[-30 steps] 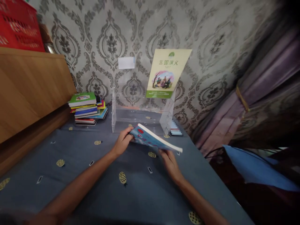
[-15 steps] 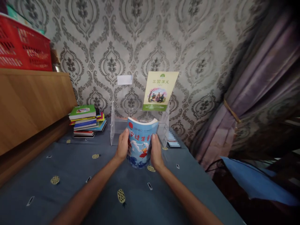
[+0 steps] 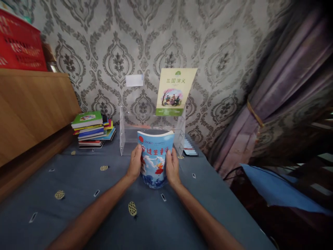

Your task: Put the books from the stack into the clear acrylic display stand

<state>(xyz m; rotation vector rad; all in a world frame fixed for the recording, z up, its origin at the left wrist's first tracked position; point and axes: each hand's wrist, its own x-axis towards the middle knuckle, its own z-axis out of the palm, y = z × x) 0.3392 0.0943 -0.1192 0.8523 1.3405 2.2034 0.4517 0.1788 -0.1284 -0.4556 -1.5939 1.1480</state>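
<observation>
A blue paperback book (image 3: 154,161) with red title characters is held upright between both hands, its cover bowed. My left hand (image 3: 134,161) is closed on its left edge, thumb on the front cover. My right hand (image 3: 172,167) grips the opposite edge the same way; the fingers behind the book are hidden. Just beyond stands a clear acrylic rack (image 3: 121,139) with stepped tiers, partly covered by the held book. On the rack's upper right rests a pale yellow and green book (image 3: 176,92), cover facing me. A white label (image 3: 134,80) shows at its upper left.
A stack of books (image 3: 91,130) lies left of the rack on the blue patterned cloth (image 3: 114,215). Beyond it, a red basket (image 3: 22,41) sits on a wooden cabinet (image 3: 33,111). A blurred flat item (image 3: 190,149) lies right of the rack, near a tied purple curtain (image 3: 241,128).
The bowed book has opened out a little, so more of its title shows. Both hands still hold it. The whole view has shifted slightly, with the background appearing higher and further left.
</observation>
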